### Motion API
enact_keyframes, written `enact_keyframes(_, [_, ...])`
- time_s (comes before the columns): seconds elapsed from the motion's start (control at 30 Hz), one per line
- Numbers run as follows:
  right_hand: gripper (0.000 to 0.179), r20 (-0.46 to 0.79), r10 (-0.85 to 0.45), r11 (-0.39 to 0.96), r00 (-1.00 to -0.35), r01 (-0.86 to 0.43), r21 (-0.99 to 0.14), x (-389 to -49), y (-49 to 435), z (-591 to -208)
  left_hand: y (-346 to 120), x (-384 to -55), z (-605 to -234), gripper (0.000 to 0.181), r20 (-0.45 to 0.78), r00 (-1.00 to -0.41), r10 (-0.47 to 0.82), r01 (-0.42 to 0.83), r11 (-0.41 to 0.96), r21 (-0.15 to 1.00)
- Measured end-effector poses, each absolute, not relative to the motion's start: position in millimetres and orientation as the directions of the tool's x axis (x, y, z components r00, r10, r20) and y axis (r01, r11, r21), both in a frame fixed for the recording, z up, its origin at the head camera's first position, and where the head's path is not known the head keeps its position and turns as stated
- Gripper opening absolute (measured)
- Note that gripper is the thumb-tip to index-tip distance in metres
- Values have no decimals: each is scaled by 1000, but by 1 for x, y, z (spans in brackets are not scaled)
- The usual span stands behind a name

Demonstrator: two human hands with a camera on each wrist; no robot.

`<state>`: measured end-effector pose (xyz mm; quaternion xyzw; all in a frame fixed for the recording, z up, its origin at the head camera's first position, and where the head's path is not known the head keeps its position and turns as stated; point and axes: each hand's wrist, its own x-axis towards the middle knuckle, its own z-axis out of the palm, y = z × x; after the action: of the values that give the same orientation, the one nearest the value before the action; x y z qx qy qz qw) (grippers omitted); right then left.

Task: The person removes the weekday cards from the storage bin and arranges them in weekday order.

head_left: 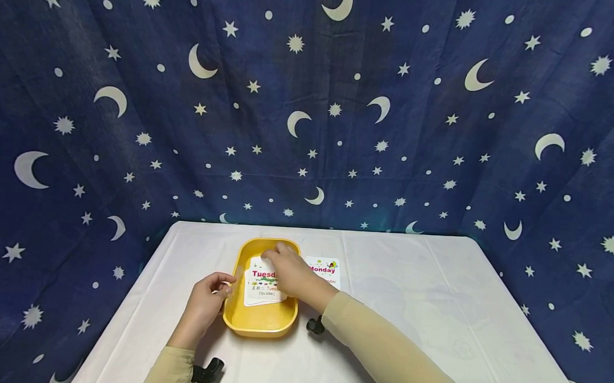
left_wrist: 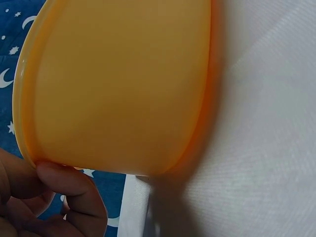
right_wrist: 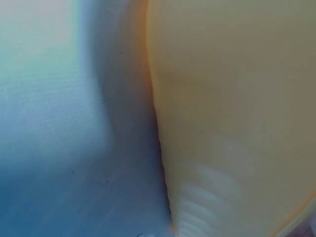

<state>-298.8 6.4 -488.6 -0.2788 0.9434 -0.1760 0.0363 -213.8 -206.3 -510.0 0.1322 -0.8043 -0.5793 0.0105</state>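
Note:
A shallow yellow plastic tray (head_left: 260,330) with rounded corners is on the table. My left hand (head_left: 206,301) pinches its left rim; in the left wrist view a thumb and fingers (left_wrist: 71,180) meet at the rim of the tray (left_wrist: 118,94). Inside the tray lies a white "Tuesday" flashcard (head_left: 262,289), with the edge of another card peeking out beneath. My right hand (head_left: 295,274) reaches over the right rim and grips the upper part of the Tuesday card, its fingertips partly hidden. The right wrist view shows only the tray's outer side (right_wrist: 232,108).
A "Monday" flashcard (head_left: 329,271) lies just right of the tray, partly covered by the right hand and forearm. A white cloth covers the table (head_left: 410,310). Behind it hangs a dark blue curtain (head_left: 311,100) with moons and stars. Black wrist-camera mounts (head_left: 208,371) sit by both wrists.

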Motion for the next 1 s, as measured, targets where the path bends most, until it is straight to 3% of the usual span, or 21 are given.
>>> enact_keyframes(0.4, [51,70,-524,720,-849,-486,-496,-300,17,-488,-207,-214,-512,18,-129,-966,-225,-195,297,935])
enact_keyframes(1.0, [40,124,-515,597,-848,-459,-659,-298,26,-488,-207,-214,-510,21,-138,-964,-228,-202,288,936])
